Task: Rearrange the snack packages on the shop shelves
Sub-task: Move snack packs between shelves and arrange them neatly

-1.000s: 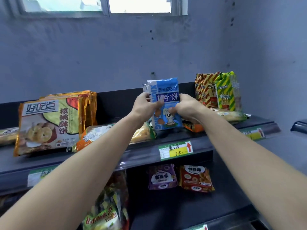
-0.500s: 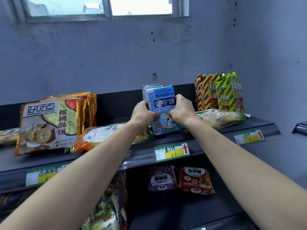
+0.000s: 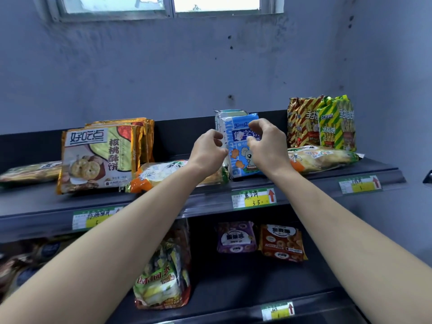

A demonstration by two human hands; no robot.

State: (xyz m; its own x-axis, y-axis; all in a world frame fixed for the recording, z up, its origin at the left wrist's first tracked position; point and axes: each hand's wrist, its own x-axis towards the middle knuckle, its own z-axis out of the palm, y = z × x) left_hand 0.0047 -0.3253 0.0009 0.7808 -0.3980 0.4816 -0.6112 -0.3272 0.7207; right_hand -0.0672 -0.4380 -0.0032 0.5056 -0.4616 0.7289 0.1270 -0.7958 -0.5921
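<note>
Both arms reach forward. The left hand [image 3: 208, 149] and right hand [image 3: 266, 146] are apart, loosely curled, holding nothing. Before, they gripped the blue biscuit pack [image 3: 239, 160]. It stands upright on the top shelf [image 3: 315, 184].

Pale daylight comes through a metal-framed window [image 3: 172, 8] set high in a stained, pockmarked blue-grey plaster wall [image 3: 163, 78], which rises behind a dark grey metal upper shelf [image 3: 35, 206] and the matching lower shelf [image 3: 233, 284], meeting a plainer side wall [image 3: 397, 78] at right.
</note>
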